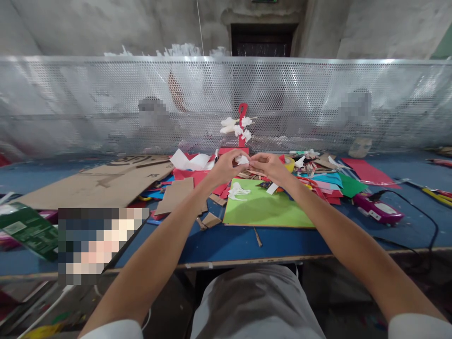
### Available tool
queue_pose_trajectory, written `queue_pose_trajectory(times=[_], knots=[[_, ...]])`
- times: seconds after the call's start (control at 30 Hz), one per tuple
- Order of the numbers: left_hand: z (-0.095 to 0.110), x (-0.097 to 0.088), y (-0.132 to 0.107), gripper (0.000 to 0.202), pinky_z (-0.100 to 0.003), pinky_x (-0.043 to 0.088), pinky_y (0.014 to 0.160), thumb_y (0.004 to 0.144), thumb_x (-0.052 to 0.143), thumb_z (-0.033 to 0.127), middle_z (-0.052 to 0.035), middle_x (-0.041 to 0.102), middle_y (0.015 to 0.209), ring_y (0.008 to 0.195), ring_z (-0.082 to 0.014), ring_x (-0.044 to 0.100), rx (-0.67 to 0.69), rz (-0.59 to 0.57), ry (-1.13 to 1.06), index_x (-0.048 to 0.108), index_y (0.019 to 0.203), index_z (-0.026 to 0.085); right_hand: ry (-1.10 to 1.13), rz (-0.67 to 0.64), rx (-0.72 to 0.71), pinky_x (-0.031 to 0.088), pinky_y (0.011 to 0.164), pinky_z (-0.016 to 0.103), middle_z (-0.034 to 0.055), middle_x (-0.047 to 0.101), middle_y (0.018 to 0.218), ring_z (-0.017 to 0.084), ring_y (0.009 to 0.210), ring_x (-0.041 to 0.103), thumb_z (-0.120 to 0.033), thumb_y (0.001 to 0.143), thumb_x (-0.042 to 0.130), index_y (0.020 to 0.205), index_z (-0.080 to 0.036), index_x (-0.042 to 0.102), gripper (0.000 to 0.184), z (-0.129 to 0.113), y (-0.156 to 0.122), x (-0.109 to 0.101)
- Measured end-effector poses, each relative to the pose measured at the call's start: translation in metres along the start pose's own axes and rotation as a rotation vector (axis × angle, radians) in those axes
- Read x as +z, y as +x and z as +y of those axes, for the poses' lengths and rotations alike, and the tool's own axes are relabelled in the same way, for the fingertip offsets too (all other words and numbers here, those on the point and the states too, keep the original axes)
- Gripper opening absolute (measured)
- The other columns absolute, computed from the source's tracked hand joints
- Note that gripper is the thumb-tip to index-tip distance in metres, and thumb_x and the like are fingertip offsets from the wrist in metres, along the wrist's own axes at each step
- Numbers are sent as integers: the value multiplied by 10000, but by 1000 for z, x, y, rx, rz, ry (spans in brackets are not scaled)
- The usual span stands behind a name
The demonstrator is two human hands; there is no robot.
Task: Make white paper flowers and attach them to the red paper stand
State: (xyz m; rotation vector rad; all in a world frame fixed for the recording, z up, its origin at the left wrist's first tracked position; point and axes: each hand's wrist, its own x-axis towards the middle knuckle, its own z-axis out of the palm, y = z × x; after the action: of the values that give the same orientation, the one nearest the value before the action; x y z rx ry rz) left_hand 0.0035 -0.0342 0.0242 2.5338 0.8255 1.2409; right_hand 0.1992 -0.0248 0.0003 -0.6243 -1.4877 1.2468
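My left hand [224, 167] and my right hand [269, 165] meet above the far part of the table, fingertips pinched together. Between them is a small crumpled white piece [242, 160], like soft paper; its exact kind is too small to make out. Just below, a light green sheet [268, 209] lies flat, with several white crumpled pieces on stems [239, 190] on it. Behind my hands stands a red upright strip [242, 110] with a curled top and white crumpled blossoms [237, 130] attached.
Brown cardboard [106, 181] covers the left side. Red, blue and green sheets [351, 186] lie scattered around a yellow tape roll [289, 165]. To the right are a purple device [379, 208] with a black cable and yellow-handled pliers [436, 195]. A perforated metal panel [300, 94] closes the back.
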Motion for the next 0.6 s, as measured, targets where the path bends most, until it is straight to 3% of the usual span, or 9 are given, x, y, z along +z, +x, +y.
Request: queue_pose_trajectory(times=[0.13, 0.23, 0.33, 0.4, 0.5, 0.6], knots=[[-1, 2, -1, 176, -271, 455, 725, 857, 589, 288, -46, 662, 961, 778, -141, 569, 21, 24, 21, 652, 978, 177, -26, -23, -19, 565, 758, 263, 21, 714, 816, 136, 755, 681, -349, 631, 861, 857, -186, 709, 318, 2, 1, -3], [-1, 2, -3, 282, -292, 481, 781, 841, 625, 289, -72, 634, 1101, 887, -158, 596, 78, 15, -74, 597, 1106, 197, 27, -56, -28, 567, 770, 254, -9, 697, 778, 118, 734, 675, -328, 627, 867, 834, -196, 703, 295, 4, 1, -8], [-3, -3, -4, 532, -302, 501, 808, 824, 647, 276, -106, 573, 1225, 969, -169, 606, 121, -67, -208, 448, 1316, 233, 101, -119, -47, 570, 790, 261, -19, 695, 782, 112, 742, 676, -305, 619, 876, 815, -197, 688, 292, 4, 2, -13], [-7, -7, -4, 576, -297, 504, 794, 836, 615, 250, -107, 582, 1201, 944, -163, 614, 101, -126, -206, 391, 1366, 234, 120, -148, -69, 577, 769, 261, -18, 697, 790, 113, 736, 677, -297, 615, 881, 806, -197, 679, 295, 3, 2, -16], [-21, -14, -4, 419, -281, 488, 753, 825, 556, 181, -83, 647, 1054, 871, -162, 620, 32, -213, -16, 505, 1241, 191, 121, -137, -90, 580, 727, 240, -28, 694, 785, 100, 710, 673, -280, 607, 885, 799, -206, 676, 293, 1, 3, -18], [-38, -17, -5, 267, -278, 462, 743, 780, 532, 146, -64, 685, 978, 840, -176, 624, -37, -400, 281, 624, 1028, 184, 109, -111, -70, 579, 732, 234, -34, 695, 777, 94, 712, 671, -285, 621, 876, 810, -214, 682, 280, 1, 4, -19]])
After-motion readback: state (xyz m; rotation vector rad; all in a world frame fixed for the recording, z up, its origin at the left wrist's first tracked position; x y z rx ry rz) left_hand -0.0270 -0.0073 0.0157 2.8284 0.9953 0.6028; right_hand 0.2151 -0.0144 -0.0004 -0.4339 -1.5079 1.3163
